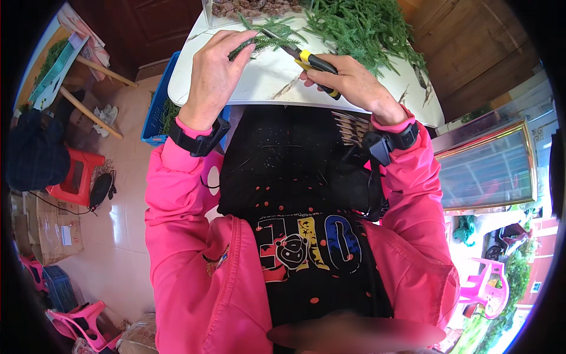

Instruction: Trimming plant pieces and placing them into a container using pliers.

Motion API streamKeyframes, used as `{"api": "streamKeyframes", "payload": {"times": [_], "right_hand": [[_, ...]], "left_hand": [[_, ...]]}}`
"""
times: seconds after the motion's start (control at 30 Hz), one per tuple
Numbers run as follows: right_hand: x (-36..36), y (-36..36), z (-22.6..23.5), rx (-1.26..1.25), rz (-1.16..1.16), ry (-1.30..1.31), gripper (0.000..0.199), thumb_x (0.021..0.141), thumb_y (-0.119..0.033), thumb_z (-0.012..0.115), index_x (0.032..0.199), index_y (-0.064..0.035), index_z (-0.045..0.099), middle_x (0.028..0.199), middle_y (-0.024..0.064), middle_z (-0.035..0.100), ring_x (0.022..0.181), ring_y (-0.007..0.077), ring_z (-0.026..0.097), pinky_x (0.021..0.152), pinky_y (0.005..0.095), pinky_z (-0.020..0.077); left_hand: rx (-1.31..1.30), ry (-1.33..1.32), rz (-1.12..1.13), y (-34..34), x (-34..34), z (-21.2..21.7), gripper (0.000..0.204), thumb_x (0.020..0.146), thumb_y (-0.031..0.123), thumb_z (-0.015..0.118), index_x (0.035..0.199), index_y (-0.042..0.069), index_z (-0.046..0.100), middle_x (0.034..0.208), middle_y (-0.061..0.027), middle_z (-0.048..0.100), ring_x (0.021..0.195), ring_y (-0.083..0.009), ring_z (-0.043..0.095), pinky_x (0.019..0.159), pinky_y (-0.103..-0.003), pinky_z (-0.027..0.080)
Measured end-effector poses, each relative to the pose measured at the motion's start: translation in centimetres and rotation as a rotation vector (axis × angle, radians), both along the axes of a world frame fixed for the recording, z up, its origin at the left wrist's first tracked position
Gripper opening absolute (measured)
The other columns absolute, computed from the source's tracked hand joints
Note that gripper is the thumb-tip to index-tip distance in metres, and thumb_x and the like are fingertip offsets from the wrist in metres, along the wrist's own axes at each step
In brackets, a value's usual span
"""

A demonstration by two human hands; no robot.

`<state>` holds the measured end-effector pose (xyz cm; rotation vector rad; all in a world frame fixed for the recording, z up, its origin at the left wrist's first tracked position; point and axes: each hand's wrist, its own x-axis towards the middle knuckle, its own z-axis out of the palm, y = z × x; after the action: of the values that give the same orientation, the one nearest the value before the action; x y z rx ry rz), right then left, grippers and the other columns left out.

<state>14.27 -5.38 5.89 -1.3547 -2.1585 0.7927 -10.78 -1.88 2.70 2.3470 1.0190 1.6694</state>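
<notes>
My left hand (215,74) pinches a green needle-leaved sprig (259,44) between thumb and fingers above the white table. In my right hand (354,82) is a pair of pliers (315,64) with black and yellow handles. The long dark jaws point left and reach over the sprig; I cannot tell whether they bite on it. Behind the sprig lies another loose green piece (283,26). A big heap of green sprigs (365,29) covers the table's far right.
The white marbled table (194,65) has a clear box (206,17) of brown cones at its back. A blue plastic crate (156,115) stands at its left side. Farther left is a red stool (73,177); a gold-framed glass panel (489,168) leans at the right.
</notes>
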Motion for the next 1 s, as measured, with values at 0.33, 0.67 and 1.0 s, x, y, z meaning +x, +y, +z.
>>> {"api": "streamKeyframes", "payload": {"times": [0.33,0.67,1.0], "right_hand": [[-0.6,-0.9,0.7,-0.165,0.014,0.095,0.034,0.096,-0.026,0.054,0.114,0.0016,0.062,0.090,0.0049,0.065,0.075,0.0123,0.060,0.067,0.0244,0.0480],[0.1,-1.1,0.2,-0.789,0.269,0.712,0.042,0.093,-0.007,0.050,0.132,0.0087,0.045,0.114,0.0150,0.059,0.092,0.0176,0.062,0.082,0.0331,0.0538],[0.4,-1.8,0.6,-0.965,0.371,0.896,0.063,0.081,-0.004,0.052,0.139,0.0120,0.033,0.128,0.0247,0.053,0.117,0.0318,0.056,0.097,0.0506,0.0482]], "left_hand": [[-0.055,-0.028,-0.035,0.0,0.5,-0.2,0.023,0.084,0.007,0.067,0.107,0.003,0.069,0.096,-0.0129,0.067,0.078,-0.0222,0.066,0.069,-0.028,0.050],[-0.338,-0.471,-0.318,0.7,1.5,-1.7,0.026,0.086,0.002,0.068,0.111,0.001,0.069,0.099,-0.0063,0.071,0.085,-0.0074,0.063,0.076,-0.020,0.050],[-0.302,-0.474,-0.300,0.4,1.4,-1.4,0.027,0.085,-0.001,0.067,0.112,0.002,0.069,0.099,-0.0047,0.071,0.085,-0.0063,0.062,0.076,-0.019,0.049]]}}
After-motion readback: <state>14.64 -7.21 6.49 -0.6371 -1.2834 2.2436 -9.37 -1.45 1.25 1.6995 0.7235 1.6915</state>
